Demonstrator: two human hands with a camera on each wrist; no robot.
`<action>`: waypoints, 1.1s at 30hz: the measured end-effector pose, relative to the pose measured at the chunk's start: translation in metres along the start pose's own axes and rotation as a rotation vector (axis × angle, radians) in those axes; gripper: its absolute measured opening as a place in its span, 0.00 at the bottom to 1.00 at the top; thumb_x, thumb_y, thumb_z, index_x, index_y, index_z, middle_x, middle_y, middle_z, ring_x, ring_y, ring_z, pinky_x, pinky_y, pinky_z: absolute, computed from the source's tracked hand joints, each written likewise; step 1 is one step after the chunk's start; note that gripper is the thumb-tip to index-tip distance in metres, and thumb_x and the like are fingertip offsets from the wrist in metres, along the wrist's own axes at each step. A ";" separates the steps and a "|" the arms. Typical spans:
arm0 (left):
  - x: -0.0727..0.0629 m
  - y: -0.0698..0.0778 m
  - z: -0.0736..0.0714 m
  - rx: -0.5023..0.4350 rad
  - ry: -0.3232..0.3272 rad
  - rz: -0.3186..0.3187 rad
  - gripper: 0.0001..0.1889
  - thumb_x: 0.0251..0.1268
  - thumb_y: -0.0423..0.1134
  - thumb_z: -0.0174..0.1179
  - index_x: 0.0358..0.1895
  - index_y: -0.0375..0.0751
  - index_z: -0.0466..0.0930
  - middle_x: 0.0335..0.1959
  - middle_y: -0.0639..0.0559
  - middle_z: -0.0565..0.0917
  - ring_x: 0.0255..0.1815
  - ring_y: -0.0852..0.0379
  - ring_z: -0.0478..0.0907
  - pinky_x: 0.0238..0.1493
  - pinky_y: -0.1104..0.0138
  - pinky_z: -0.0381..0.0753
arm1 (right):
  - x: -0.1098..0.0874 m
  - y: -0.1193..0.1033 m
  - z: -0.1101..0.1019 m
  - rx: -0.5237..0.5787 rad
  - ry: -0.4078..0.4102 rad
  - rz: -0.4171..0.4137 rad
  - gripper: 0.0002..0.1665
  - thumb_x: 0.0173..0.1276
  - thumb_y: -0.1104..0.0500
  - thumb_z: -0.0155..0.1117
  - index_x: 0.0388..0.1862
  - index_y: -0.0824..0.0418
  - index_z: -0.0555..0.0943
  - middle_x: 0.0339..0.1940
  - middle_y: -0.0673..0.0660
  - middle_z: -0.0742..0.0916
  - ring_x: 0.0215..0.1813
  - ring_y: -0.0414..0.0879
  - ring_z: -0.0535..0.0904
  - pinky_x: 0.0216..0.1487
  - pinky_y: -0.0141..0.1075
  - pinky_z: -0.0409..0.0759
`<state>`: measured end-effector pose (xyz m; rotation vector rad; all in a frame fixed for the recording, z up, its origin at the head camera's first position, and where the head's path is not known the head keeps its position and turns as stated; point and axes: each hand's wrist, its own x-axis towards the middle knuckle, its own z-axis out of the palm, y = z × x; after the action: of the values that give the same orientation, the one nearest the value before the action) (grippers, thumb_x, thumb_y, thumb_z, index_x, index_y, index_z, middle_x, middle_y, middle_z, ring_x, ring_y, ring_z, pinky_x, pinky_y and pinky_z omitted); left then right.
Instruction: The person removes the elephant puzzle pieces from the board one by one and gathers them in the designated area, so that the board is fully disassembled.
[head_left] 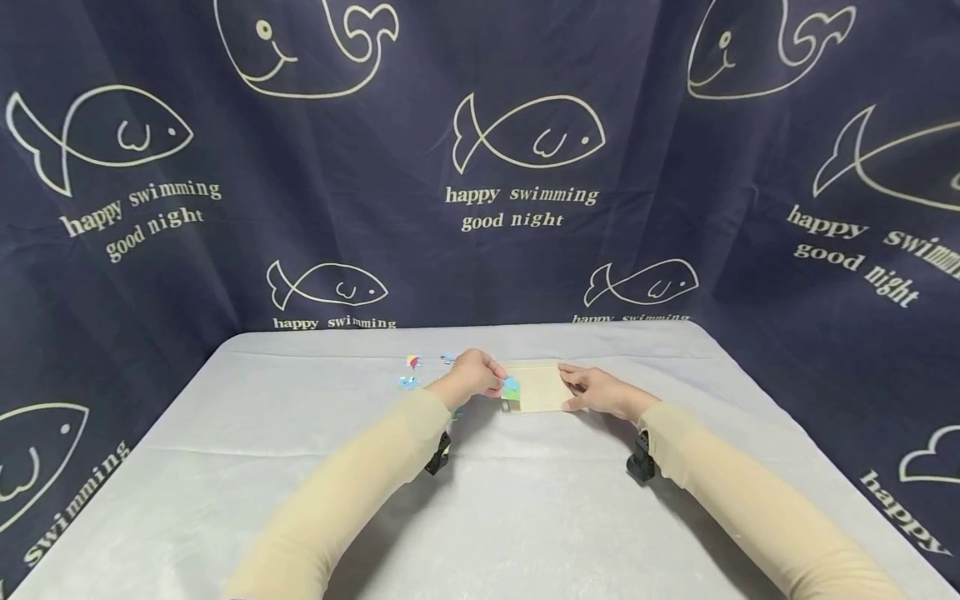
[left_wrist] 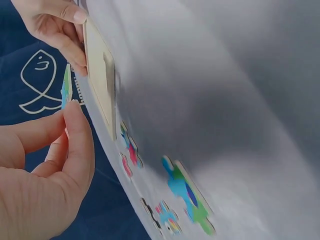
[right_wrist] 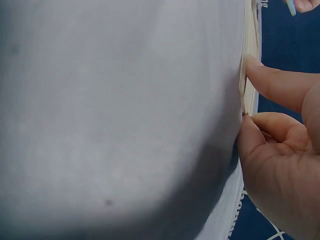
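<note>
Between thumb and fingers my left hand (head_left: 474,373) pinches a blue-and-green jigsaw puzzle piece (head_left: 512,388). In the left wrist view the piece (left_wrist: 66,87) is seen nearly edge-on, raised in front of the fingertips. A pale wooden puzzle tray (head_left: 543,388) lies on the table to the right of that hand, and the piece overlaps its left end in the head view. At the tray's right end my right hand (head_left: 600,392) grips the edge. The right wrist view shows its thumb and fingers at the corner of the tray (right_wrist: 251,40).
Several colourful loose puzzle pieces lie left of the tray, among them a blue-green piece (left_wrist: 187,195) and a red-and-yellow piece (head_left: 414,361); my left hand partly hides the group. A pale grey cloth (head_left: 555,517) covers the table. Behind it hangs a dark blue curtain (head_left: 420,242).
</note>
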<state>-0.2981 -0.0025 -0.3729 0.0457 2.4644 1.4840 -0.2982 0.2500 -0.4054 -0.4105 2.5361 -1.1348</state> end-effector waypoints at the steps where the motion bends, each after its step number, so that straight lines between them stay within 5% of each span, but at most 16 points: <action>1: -0.003 -0.001 -0.002 0.010 -0.005 0.000 0.04 0.66 0.21 0.63 0.40 0.28 0.86 0.53 0.36 0.85 0.29 0.57 0.85 0.38 0.72 0.90 | 0.000 0.000 0.000 -0.004 -0.003 -0.004 0.47 0.66 0.69 0.69 0.77 0.79 0.56 0.85 0.68 0.52 0.84 0.69 0.44 0.84 0.59 0.44; 5: -0.009 -0.006 -0.010 0.012 -0.009 -0.016 0.04 0.65 0.21 0.64 0.40 0.28 0.85 0.55 0.35 0.84 0.30 0.57 0.86 0.38 0.72 0.90 | -0.001 -0.002 0.000 0.008 -0.003 -0.006 0.46 0.66 0.70 0.68 0.76 0.80 0.56 0.85 0.68 0.52 0.85 0.69 0.43 0.84 0.59 0.43; 14: -0.018 -0.022 -0.011 0.006 0.007 -0.136 0.03 0.64 0.21 0.65 0.34 0.30 0.84 0.31 0.46 0.81 0.20 0.63 0.78 0.31 0.75 0.88 | -0.002 -0.001 -0.001 0.006 -0.020 -0.022 0.46 0.67 0.69 0.68 0.77 0.80 0.55 0.85 0.70 0.51 0.84 0.70 0.45 0.84 0.59 0.47; 19: -0.022 -0.030 -0.007 0.003 -0.017 -0.133 0.02 0.63 0.20 0.65 0.35 0.28 0.84 0.25 0.49 0.80 0.18 0.64 0.77 0.31 0.74 0.88 | 0.000 0.000 0.002 0.011 -0.012 -0.031 0.46 0.66 0.69 0.69 0.76 0.81 0.56 0.85 0.70 0.52 0.84 0.71 0.43 0.84 0.60 0.44; 29: -0.020 -0.030 0.000 0.114 0.050 -0.110 0.06 0.58 0.20 0.67 0.28 0.30 0.82 0.32 0.42 0.86 0.24 0.58 0.85 0.31 0.72 0.89 | 0.001 0.000 0.002 0.012 -0.012 -0.020 0.46 0.67 0.69 0.68 0.76 0.81 0.55 0.85 0.69 0.51 0.84 0.70 0.45 0.84 0.59 0.48; 33: -0.018 -0.028 0.001 0.164 0.075 -0.127 0.05 0.55 0.20 0.68 0.34 0.28 0.84 0.34 0.42 0.89 0.24 0.58 0.85 0.28 0.72 0.88 | 0.001 0.000 0.002 0.013 -0.014 -0.018 0.46 0.67 0.69 0.69 0.76 0.81 0.55 0.85 0.69 0.51 0.84 0.70 0.46 0.83 0.58 0.49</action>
<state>-0.2775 -0.0178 -0.3944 -0.1349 2.5901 1.2524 -0.2980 0.2483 -0.4063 -0.4371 2.5170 -1.1497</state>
